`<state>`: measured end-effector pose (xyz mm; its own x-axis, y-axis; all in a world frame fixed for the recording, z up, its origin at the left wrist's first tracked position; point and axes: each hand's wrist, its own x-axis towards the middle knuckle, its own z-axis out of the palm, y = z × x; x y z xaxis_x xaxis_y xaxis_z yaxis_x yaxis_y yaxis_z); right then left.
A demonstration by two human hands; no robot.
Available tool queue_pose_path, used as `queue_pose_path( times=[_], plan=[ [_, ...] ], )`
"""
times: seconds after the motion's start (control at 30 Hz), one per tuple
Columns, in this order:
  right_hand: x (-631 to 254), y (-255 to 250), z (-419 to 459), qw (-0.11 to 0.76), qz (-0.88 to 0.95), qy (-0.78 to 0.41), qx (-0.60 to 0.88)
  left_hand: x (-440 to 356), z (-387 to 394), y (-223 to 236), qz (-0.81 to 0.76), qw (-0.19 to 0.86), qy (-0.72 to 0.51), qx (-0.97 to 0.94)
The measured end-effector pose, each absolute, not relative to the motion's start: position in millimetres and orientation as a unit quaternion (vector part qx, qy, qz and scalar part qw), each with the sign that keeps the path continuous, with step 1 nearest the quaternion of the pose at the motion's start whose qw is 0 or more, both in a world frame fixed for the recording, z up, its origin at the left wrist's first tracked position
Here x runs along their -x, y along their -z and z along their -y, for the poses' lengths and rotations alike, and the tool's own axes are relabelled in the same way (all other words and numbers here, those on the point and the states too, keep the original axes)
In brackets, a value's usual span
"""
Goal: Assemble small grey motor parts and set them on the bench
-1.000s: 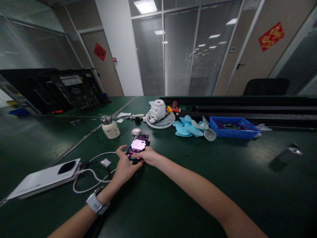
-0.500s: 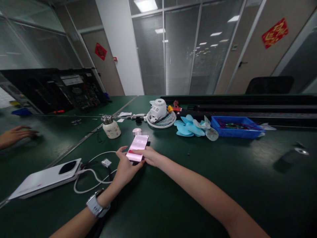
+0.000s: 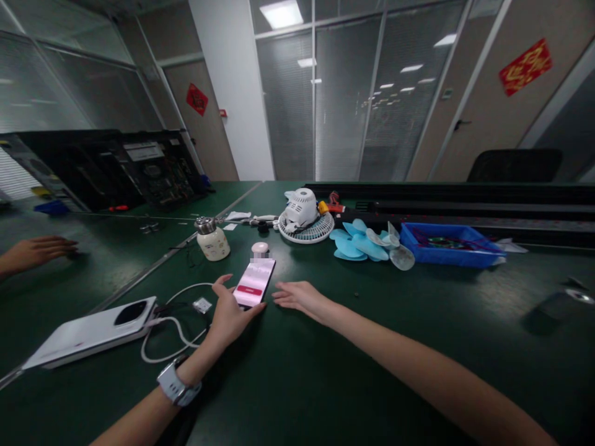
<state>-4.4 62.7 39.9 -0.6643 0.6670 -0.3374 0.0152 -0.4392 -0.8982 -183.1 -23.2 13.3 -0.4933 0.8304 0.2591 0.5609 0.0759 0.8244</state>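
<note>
A smartphone [image 3: 253,282] with a lit pink screen and a red button is held by its near end in my left hand [image 3: 231,314], thumb and fingers at opposite edges. My left wrist wears a watch [image 3: 177,383] with a light band. To the right of the phone, and apart from it, my right hand [image 3: 300,298] hangs over the green table with fingers stretched out and nothing in them. Just beyond the phone sits a small pale pink round object [image 3: 260,248]. A white cable [image 3: 179,334] curls on the table left of my left hand.
Left lies a white box-like device [image 3: 93,331] with a black oval. Farther back are a cream bottle [image 3: 212,240], white fan parts [image 3: 304,217], blue fan blades [image 3: 357,240] and a blue tray [image 3: 453,244] of wires. Another person's hand [image 3: 39,253] rests at far left.
My right hand has come off the phone screen and moved right, its fingers opening out. My left hand keeps holding the phone. The view has shifted slightly.
</note>
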Motion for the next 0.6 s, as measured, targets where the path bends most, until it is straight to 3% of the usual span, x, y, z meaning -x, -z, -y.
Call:
queue_pose_path(
  times=[0.13, 0.37, 0.47, 0.6],
  plan=[
    [-87, -61, -47, 0.243, 0.692, -0.594, 0.33, 191, 22, -15, -0.753, 0.101, -0.417, -0.498],
    [-249, -38, -41, 0.319, 0.893, -0.059, 0.313, 194, 23, -19, -0.782, 0.034, -0.34, -0.522],
    [-302, -22, -45, 0.303, 0.91, 0.125, 0.252, 177, 23, -30, -0.773, -0.028, -0.315, -0.55],
    [-357, -12, -53, 0.251, 0.908, 0.251, 0.222, 119, 15, -45, -0.654, -0.074, -0.318, -0.683]
  ],
)
